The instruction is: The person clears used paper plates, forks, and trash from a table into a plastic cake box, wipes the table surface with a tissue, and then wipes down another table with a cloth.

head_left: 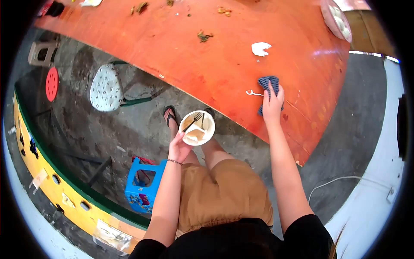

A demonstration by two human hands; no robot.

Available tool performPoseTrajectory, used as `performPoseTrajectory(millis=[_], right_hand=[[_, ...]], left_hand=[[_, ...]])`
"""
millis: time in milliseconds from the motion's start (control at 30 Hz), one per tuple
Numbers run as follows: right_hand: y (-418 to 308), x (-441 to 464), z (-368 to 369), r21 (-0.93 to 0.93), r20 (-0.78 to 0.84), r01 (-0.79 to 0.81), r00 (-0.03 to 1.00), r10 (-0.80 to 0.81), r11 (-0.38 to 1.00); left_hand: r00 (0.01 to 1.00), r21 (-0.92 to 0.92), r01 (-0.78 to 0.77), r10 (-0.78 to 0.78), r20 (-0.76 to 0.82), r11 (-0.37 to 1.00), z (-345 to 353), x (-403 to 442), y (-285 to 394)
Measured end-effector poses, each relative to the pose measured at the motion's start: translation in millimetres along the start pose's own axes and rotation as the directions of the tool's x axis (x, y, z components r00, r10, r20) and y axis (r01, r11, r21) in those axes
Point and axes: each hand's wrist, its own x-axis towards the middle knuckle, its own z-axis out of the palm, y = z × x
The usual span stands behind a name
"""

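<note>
My left hand point(179, 147) grips the rim of a white bowl point(212, 128), held past the table edge above my legs. Inside the bowl lie a black fork point(192, 121), another dark thin piece and some whitish scraps. On the orange table my right hand point(273, 103) presses a dark blue striped cloth point(268, 80), fingers closed over it. Touching or just beside the cloth's left side is a white floss pick point(254, 93). A crumpled white tissue point(260, 48) lies farther up the table.
Food scraps point(204, 36) dot the orange table point(172, 56). A pink bowl point(335, 21) with white round items stands at its far right. Left of me are a blue plastic stool point(144, 190), a padded chair point(105, 88) and a yellow table point(69, 207). A cable point(332, 181) runs along the right floor.
</note>
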Motion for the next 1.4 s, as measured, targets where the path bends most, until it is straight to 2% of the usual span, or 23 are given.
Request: performPoseTrajectory(millis=[100,133,267,367,533,767,800,867,900,967,1000,1033,1067,1100,1167,1200,1300,1400], right_hand=[[-37,-8,14,0.004,0.054,0.117,0.992,-0.117,0.993],[-50,-9,16,0.039,0.095,0.144,0.985,-0.147,0.989],[-83,-24,31,0.101,0.159,0.183,0.967,-0.197,0.978],[-104,-30,36,0.093,0.210,0.208,0.952,-0.223,0.974],[-137,-46,47,0.179,0.304,0.234,0.911,-0.280,0.956],[-171,-28,26,0.489,0.436,-0.010,0.869,-0.234,0.872],[-161,-19,23,0.381,0.348,0.092,0.908,-0.235,0.920],[-140,17,7,0.258,0.178,0.175,0.958,-0.224,0.950],[-120,39,5,0.367,0.081,0.143,0.979,-0.185,0.919],[-77,91,-4,0.293,-0.022,0.130,0.991,-0.130,0.947],[-83,113,-13,0.511,0.004,-0.019,1.000,0.020,0.860],[-48,139,-8,0.181,-0.121,0.204,0.975,-0.184,0.962],[-43,152,-8,0.239,-0.075,0.091,0.994,-0.075,0.967],[-22,165,1,0.239,-0.015,0.070,0.998,-0.069,0.969],[39,179,44,0.066,0.050,0.170,0.984,-0.173,0.983],[19,167,49,0.173,0.120,0.067,0.989,-0.088,0.983],[-14,143,67,0.070,0.055,0.155,0.986,-0.159,0.985],[-64,101,73,0.033,0.085,0.237,0.967,-0.239,0.971]], left_hand=[[1.000,-0.039,-0.010,0.010,-0.002,0.999,3,14,-3],[0.999,-0.002,-0.044,0.044,0.015,0.999,6,18,-3],[0.996,-0.089,-0.040,0.047,0.072,0.995,21,25,6],[0.991,-0.025,-0.119,0.120,0.053,0.993,35,24,14],[0.980,0.008,-0.156,0.153,0.129,0.988,42,26,24],[0.988,-0.017,-0.125,0.126,0.087,0.992,37,24,38],[0.990,-0.022,-0.110,0.112,0.091,0.994,36,25,40],[0.991,-0.008,-0.111,0.111,0.069,0.994,37,25,42],[0.991,0.014,-0.121,0.120,0.058,0.993,37,25,43],[0.992,0.056,-0.119,0.116,0.047,0.991,40,22,48],[0.992,0.067,-0.124,0.121,0.045,0.990,43,20,51],[0.991,0.068,-0.120,0.116,0.059,0.990,41,21,52],[0.991,0.068,-0.118,0.113,0.072,0.991,39,22,53],[0.990,0.069,-0.116,0.110,0.084,0.991,38,22,54],[0.991,0.075,-0.116,0.110,0.074,0.990,39,21,55],[0.991,0.073,-0.118,0.113,0.069,0.990,39,22,54],[0.990,0.077,-0.129,0.123,0.073,0.989,40,25,55],[0.990,0.076,-0.133,0.129,0.056,0.988,41,23,54]])
